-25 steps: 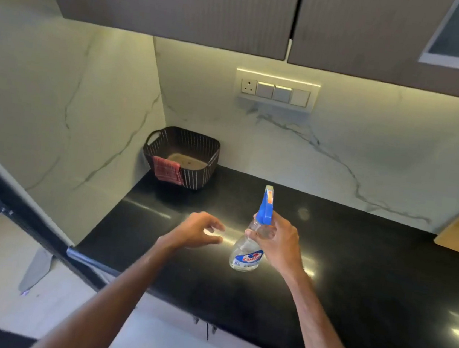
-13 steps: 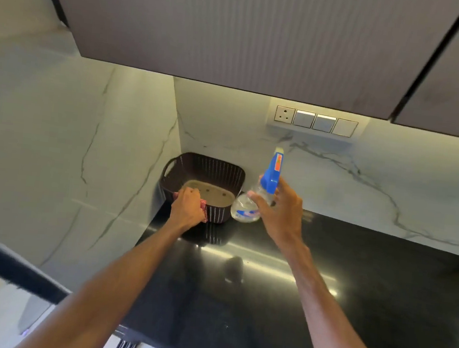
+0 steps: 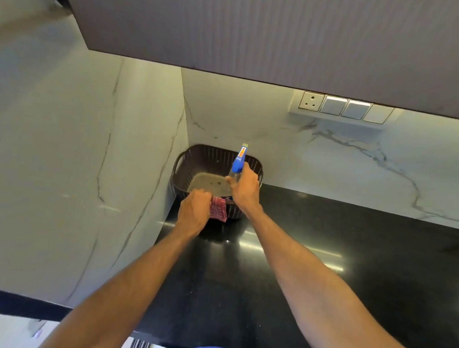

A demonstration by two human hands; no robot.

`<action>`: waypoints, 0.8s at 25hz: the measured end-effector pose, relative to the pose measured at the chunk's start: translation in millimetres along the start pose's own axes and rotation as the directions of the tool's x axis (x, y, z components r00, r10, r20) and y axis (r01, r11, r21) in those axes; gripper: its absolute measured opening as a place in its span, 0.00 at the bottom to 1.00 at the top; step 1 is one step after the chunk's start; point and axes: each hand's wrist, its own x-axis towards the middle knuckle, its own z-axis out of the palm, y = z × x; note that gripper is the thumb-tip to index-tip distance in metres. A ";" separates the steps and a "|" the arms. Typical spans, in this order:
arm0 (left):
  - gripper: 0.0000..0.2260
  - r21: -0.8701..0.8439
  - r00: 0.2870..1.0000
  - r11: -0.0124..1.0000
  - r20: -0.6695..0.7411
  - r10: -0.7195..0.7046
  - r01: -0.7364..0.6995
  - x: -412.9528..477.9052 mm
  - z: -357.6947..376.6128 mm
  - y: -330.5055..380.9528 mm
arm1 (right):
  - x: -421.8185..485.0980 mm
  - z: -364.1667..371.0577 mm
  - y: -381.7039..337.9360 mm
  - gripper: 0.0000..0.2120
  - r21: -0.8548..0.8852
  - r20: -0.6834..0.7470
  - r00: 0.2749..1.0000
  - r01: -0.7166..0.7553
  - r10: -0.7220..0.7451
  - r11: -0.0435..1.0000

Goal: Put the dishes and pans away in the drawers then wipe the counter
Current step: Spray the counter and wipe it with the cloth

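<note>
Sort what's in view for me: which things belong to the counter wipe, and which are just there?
In use:
- red checked cloth, gripped by the left hand at the basket's front rim
- spray bottle, held in the right hand
- black counter

Just there:
- dark slatted basket in the corner
- wall socket and switches
- upper cabinet

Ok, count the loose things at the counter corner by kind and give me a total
Baskets: 1, dark basket in the corner
Cloths: 1, red checked cloth in the left hand grip
Spray bottles: 1, spray bottle in the right hand
Total: 3
</note>
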 end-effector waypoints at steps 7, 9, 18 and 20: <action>0.11 -0.005 0.999 1.000 0.033 -0.027 0.027 8.8 -5.9 -9.5 | -5.9 -5.2 2.3 0.32 0.004 0.012 0.996 -0.094 0.094 0.996; 0.08 -0.077 0.999 0.997 0.043 -0.006 0.009 7.6 -7.4 -11.5 | -31.6 -11.1 10.3 0.26 0.022 -0.113 0.993 -0.027 0.029 0.999; 0.06 -0.253 0.951 0.934 -0.243 0.191 -0.252 -20.6 -55.3 7.3 | -99.4 -22.1 13.7 0.19 0.133 -0.087 0.996 0.046 -0.035 0.990; 0.07 -0.469 0.986 0.869 -0.131 0.106 -0.156 -32.1 -67.0 12.6 | -103.0 -31.6 12.6 0.14 0.233 -0.059 0.998 0.000 0.014 0.972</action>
